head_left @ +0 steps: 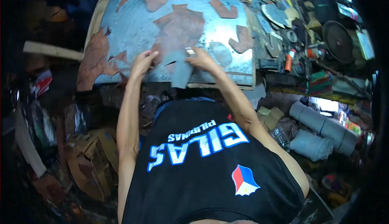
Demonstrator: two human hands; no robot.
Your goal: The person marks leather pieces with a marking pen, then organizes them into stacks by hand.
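Observation:
My left hand (142,65) is at the front part of the work board, its fingers curled at the edge of a brown leather piece (178,23). My right hand (201,59) has its fingers closed on a grey bent pattern piece (181,76), whose lower end hangs past the board's front edge. Small white strips (189,50) show at the right fingers. The grey piece overlaps the near part of the leather, and a narrow dark gap shows along it. The palm side of my right hand is hidden.
On the shiny metal-topped board (129,19) lie a curved leather cutout (223,9), another cutout (242,40) and a large leather scrap (94,62). To the right, a cluttered bench holds an orange-handled item (288,61) and a round dark disc (338,38). A torn cardboard box (90,163) stands lower left.

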